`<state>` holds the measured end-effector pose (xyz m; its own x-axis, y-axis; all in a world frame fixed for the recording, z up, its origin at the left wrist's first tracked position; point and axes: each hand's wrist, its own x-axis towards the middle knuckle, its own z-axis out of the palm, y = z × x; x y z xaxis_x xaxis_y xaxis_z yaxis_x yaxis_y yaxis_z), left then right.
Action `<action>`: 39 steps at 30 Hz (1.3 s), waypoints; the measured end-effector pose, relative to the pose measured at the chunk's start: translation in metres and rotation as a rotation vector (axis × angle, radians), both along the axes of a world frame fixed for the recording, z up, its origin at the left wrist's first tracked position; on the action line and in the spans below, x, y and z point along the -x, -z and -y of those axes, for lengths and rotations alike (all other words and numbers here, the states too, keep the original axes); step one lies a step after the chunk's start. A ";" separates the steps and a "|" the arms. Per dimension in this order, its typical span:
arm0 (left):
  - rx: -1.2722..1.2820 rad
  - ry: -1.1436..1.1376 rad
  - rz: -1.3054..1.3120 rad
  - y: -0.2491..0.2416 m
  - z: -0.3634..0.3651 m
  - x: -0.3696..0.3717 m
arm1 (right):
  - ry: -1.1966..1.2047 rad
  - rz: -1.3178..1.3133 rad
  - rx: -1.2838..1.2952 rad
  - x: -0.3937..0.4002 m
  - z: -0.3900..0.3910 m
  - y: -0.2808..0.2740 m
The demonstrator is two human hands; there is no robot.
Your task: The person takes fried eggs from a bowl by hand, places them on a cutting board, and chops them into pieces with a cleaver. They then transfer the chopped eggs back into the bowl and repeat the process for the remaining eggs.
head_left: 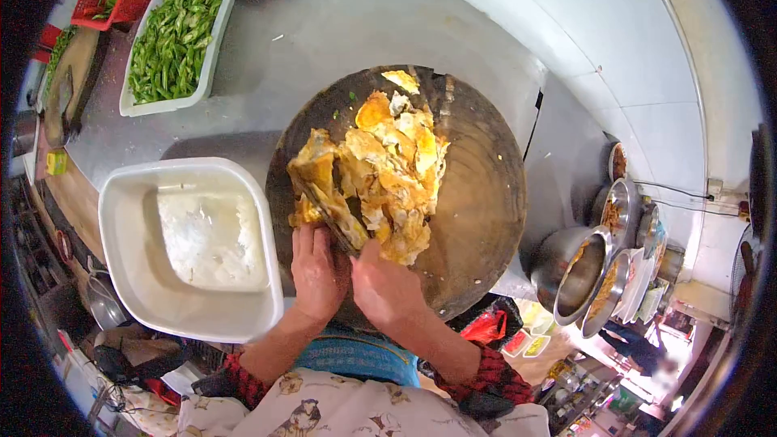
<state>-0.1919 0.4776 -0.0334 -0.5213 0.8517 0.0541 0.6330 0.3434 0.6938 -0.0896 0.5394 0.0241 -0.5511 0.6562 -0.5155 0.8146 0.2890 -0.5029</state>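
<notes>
A heap of browned yellow food pieces, like fried egg, [392, 162] lies on a round wooden chopping block [477, 186]. A dark knife blade [333, 214] stands on edge among the pieces at the heap's left side. My right hand [388, 287] is closed round the knife's near end; the handle is hidden in it. My left hand [317, 271] rests just left of the knife, its fingers pressed together against the near left edge of the food. Whether its fingertips hold a piece cannot be made out.
A white tub [113, 235] stands left of the block, close to its edge. Sliced green peppers fill a white basket [225, 32] at upper left, beside a red basket [133, 8]. Metal bowls [558, 263] stand at right. A person [639, 348] is far off at lower right.
</notes>
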 end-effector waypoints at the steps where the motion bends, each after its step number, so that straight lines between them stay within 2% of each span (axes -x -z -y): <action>1: -0.001 0.004 0.000 0.000 0.001 0.000 | -0.003 0.042 -0.004 0.004 -0.002 0.002; 3: 0.106 0.025 0.051 -0.002 0.002 0.002 | -0.002 0.077 -0.017 0.001 -0.006 0.002; 7: 0.017 -0.015 0.015 -0.005 0.010 -0.002 | 0.033 -0.077 -0.063 -0.038 -0.023 -0.021; 9: -0.040 -0.148 -0.018 -0.013 0.001 -0.008 | 0.031 -0.093 -0.096 -0.063 -0.031 -0.032; 11: -0.020 -0.147 0.015 -0.003 -0.012 -0.012 | 0.069 0.004 -0.411 -0.082 -0.048 -0.037; 12: -0.049 -0.176 -0.006 -0.003 -0.026 -0.016 | 0.067 0.003 -0.419 -0.086 -0.060 -0.035; 14: -0.103 -0.232 -0.094 0.003 -0.052 -0.019 | 0.145 0.277 -0.352 -0.092 -0.086 -0.020; 15: -0.112 -0.235 -0.095 0.003 -0.065 -0.019 | 0.145 0.274 -0.361 -0.096 -0.089 -0.012; 18: -0.117 -0.172 -0.096 0.003 -0.102 -0.021 | 0.095 0.243 -0.311 -0.100 -0.085 0.001; 23: -0.104 -0.024 -0.017 0.008 -0.121 -0.032 | 0.152 0.086 -0.008 -0.114 -0.062 -0.013; 24: -0.047 0.091 0.005 0.005 -0.114 -0.032 | 0.161 -0.042 -0.061 -0.126 -0.054 -0.011; 25: 0.011 0.206 0.028 0.003 -0.108 -0.033 | 0.162 -0.041 -0.062 -0.135 -0.048 -0.015; 27: -0.018 0.265 0.054 0.006 -0.095 -0.039 | 0.287 0.034 0.074 -0.152 -0.039 -0.026; 29: -0.057 0.447 0.042 0.007 -0.086 -0.045 | 0.302 0.084 0.059 -0.180 -0.036 -0.036; 31: -0.044 0.454 0.038 -0.007 -0.084 -0.045 | 0.314 0.132 0.053 -0.185 -0.040 -0.047; 33: -0.106 0.375 0.034 -0.013 -0.081 -0.043 | 0.349 0.346 -0.114 -0.180 -0.048 -0.060; 34: -0.101 0.385 0.038 -0.016 -0.078 -0.041 | 0.323 0.219 -0.178 -0.176 -0.053 -0.064; 35: -0.135 0.341 0.004 -0.019 -0.073 -0.038 | 0.332 0.223 -0.171 -0.168 -0.059 -0.069; 37: -0.167 0.299 -0.030 -0.014 -0.059 -0.033 | 0.146 0.196 -0.153 -0.143 -0.072 -0.074; 39: -0.117 0.233 -0.077 -0.003 -0.040 -0.030 | -0.041 0.083 -0.228 -0.124 -0.082 -0.050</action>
